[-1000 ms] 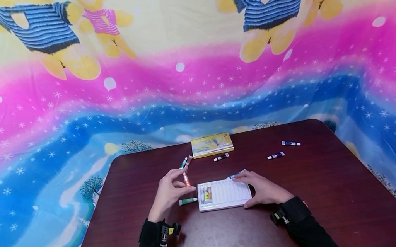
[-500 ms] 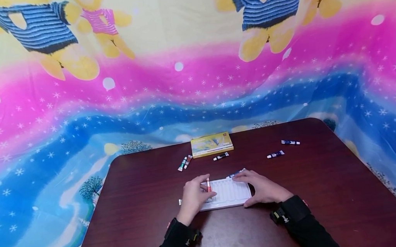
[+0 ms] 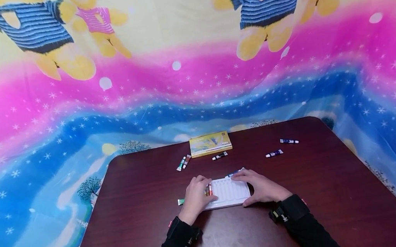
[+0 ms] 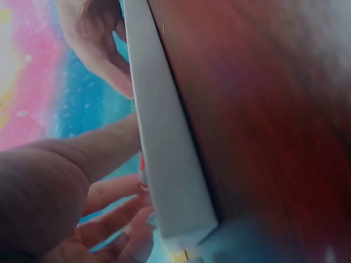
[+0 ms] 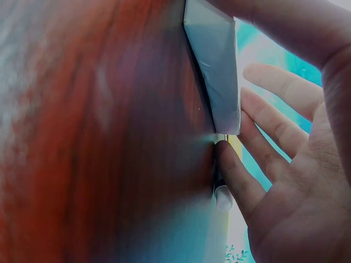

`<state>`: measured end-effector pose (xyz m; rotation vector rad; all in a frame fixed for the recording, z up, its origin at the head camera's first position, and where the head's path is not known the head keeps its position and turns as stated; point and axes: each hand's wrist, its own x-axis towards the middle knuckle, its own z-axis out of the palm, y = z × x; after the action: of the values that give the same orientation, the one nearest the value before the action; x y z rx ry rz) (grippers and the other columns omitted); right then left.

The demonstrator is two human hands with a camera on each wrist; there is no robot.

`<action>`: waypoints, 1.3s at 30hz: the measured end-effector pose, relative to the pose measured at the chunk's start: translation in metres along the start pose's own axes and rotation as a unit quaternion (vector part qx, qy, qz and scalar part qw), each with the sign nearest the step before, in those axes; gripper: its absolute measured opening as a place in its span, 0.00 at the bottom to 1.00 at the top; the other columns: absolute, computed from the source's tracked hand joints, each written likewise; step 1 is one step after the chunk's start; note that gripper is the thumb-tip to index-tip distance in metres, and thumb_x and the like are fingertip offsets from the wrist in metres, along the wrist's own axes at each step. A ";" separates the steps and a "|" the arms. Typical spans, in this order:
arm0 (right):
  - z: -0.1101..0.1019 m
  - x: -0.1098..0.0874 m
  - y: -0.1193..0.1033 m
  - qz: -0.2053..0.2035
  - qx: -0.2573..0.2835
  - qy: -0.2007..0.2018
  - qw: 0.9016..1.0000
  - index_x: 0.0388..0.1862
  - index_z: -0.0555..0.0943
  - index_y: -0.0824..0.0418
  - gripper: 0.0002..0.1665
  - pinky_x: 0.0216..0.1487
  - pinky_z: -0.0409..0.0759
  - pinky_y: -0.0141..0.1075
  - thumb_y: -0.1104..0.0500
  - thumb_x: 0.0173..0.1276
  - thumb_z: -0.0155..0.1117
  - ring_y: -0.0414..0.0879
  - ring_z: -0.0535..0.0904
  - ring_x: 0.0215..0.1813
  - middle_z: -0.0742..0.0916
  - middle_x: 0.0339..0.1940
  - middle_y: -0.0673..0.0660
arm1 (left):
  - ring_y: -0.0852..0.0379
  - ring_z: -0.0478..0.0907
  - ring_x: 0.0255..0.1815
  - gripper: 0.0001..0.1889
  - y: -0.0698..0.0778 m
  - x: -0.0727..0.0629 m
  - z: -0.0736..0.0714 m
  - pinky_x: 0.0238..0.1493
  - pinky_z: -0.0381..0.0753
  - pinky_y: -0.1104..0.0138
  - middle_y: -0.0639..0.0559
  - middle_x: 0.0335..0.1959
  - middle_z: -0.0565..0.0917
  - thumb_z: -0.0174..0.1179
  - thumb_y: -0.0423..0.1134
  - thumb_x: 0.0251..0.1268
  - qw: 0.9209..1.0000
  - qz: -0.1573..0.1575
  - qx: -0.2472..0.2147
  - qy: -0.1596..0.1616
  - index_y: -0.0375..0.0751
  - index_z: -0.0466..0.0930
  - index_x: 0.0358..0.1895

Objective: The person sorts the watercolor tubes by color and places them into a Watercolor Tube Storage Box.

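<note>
A white slotted tray (image 3: pixel 232 192) lies on the dark wooden table. My left hand (image 3: pixel 194 196) is over its left end and pinches an orange-red paint tube (image 3: pixel 210 189) between thumb and fingers, down at a slot. In the left wrist view the end of this orange-red tube (image 4: pixel 143 175) shows past the tray's side wall (image 4: pixel 164 126). The hand mostly hides the tubes in the leftmost slots. My right hand (image 3: pixel 264 188) holds the tray's right end, thumb at the near corner and fingers at the far one. A blue tube (image 3: pixel 234 173) lies just behind the tray.
A green tube (image 3: pixel 181 202) pokes out left of the left hand. Farther back lie a green tube (image 3: pixel 181 164), a brown tube (image 3: pixel 187 161) and a black tube (image 3: pixel 219 156) near a yellow box (image 3: pixel 211 144). Two dark blue tubes (image 3: pixel 274 153) lie at the back right.
My left hand has carried the orange-red tube rightward from beside the tray, then lowered it from upright to lying at a slot. The right hand has stayed on the tray's right end.
</note>
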<state>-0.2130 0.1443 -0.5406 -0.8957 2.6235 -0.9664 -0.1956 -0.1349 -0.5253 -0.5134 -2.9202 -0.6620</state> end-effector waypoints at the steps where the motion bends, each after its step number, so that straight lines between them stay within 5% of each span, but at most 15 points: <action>1: 0.000 0.000 0.000 0.000 -0.001 -0.001 1.000 0.77 0.73 0.53 0.52 0.68 0.76 0.53 0.47 0.54 0.85 0.57 0.68 0.75 0.73 0.76 0.58 | 0.50 0.79 0.50 0.31 -0.002 0.000 0.000 0.53 0.83 0.55 0.48 0.49 0.85 0.83 0.51 0.47 1.000 0.005 0.007 0.000 0.40 0.89 0.56; 9: 0.000 -0.001 0.000 0.002 -0.002 -0.001 1.000 0.77 0.73 0.53 0.52 0.68 0.76 0.55 0.48 0.54 0.85 0.58 0.68 0.75 0.74 0.76 0.58 | 0.52 0.76 0.49 0.32 -0.008 -0.001 0.003 0.50 0.78 0.58 0.53 0.49 0.85 0.80 0.60 0.47 0.998 0.023 0.064 0.008 0.50 0.89 0.57; 16: -0.001 0.000 0.002 0.008 -0.002 -0.004 1.000 0.78 0.72 0.52 0.52 0.70 0.75 0.56 0.46 0.54 0.85 0.58 0.66 0.77 0.73 0.76 0.57 | 0.53 0.75 0.48 0.30 -0.002 -0.002 0.002 0.45 0.74 0.62 0.55 0.48 0.84 0.76 0.66 0.49 0.984 0.048 0.169 0.019 0.57 0.91 0.55; 23: -0.001 -0.001 0.003 0.005 -0.003 -0.007 1.000 0.78 0.72 0.53 0.53 0.69 0.75 0.54 0.47 0.54 0.85 0.57 0.67 0.76 0.73 0.76 0.57 | 0.54 0.75 0.47 0.30 0.001 -0.003 0.001 0.43 0.74 0.62 0.55 0.46 0.85 0.75 0.67 0.47 0.977 0.056 0.204 0.029 0.60 0.91 0.54; 29: 0.000 -0.001 0.003 0.005 -0.007 -0.005 1.000 0.77 0.73 0.52 0.52 0.67 0.76 0.53 0.47 0.54 0.85 0.56 0.68 0.74 0.73 0.76 0.57 | 0.53 0.76 0.47 0.31 -0.002 -0.003 0.002 0.43 0.74 0.62 0.54 0.46 0.86 0.77 0.67 0.46 0.988 0.038 0.147 0.028 0.56 0.92 0.53; 33: 0.000 -0.001 0.002 0.008 -0.004 -0.004 1.000 0.77 0.73 0.53 0.52 0.68 0.76 0.55 0.48 0.54 0.85 0.57 0.68 0.75 0.73 0.76 0.57 | 0.53 0.75 0.51 0.37 -0.006 -0.003 -0.003 0.48 0.74 0.60 0.53 0.51 0.85 0.75 0.71 0.45 0.996 0.016 0.092 -0.015 0.55 0.89 0.58; 39: -0.002 -0.001 0.002 -0.004 0.013 -0.004 1.000 0.78 0.72 0.54 0.53 0.71 0.73 0.58 0.46 0.55 0.85 0.61 0.65 0.78 0.72 0.77 0.59 | 0.50 0.73 0.62 0.53 -0.020 -0.009 -0.013 0.62 0.73 0.51 0.52 0.63 0.79 0.79 0.71 0.37 0.995 0.039 0.046 -0.085 0.55 0.76 0.73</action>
<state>-0.2141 0.1469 -0.5409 -0.9037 2.5955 -0.9949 -0.1940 -0.1600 -0.5235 -0.7010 -3.0502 -0.4934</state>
